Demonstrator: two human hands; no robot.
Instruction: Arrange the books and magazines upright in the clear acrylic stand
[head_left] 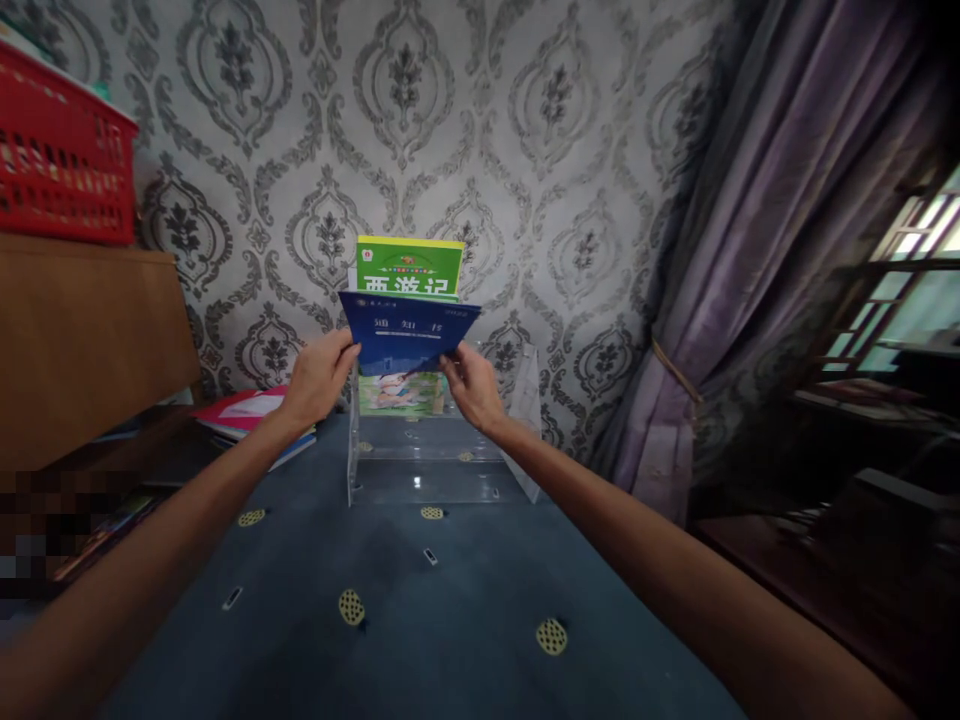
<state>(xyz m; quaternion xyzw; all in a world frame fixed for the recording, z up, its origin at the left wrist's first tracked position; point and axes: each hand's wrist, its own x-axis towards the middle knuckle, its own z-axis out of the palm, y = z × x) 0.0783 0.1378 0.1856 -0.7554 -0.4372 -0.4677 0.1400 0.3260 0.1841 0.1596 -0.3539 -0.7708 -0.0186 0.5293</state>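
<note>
Nearest thing is the dark blue tablecloth (pixel 450 650) w/ pineapple prints. Past it, the L hand (pixel 321 378) pinches the left edge of the blue 通知书 booklet (pixel 409 335) & the R hand (pixel 474 385) grips near its lower right corner, so neither's closer. It's held btwn them, tilted imo; long axis is hard to call b/c of the slant. Behind it the green 西游记 book (pixel 409 262) stands on the clear acrylic stand (pixel 450 487), its middle covered by the booklet. Can't tell if those two touch tbh. Damask wallpaper (pixel 405 90) at the back.
</note>
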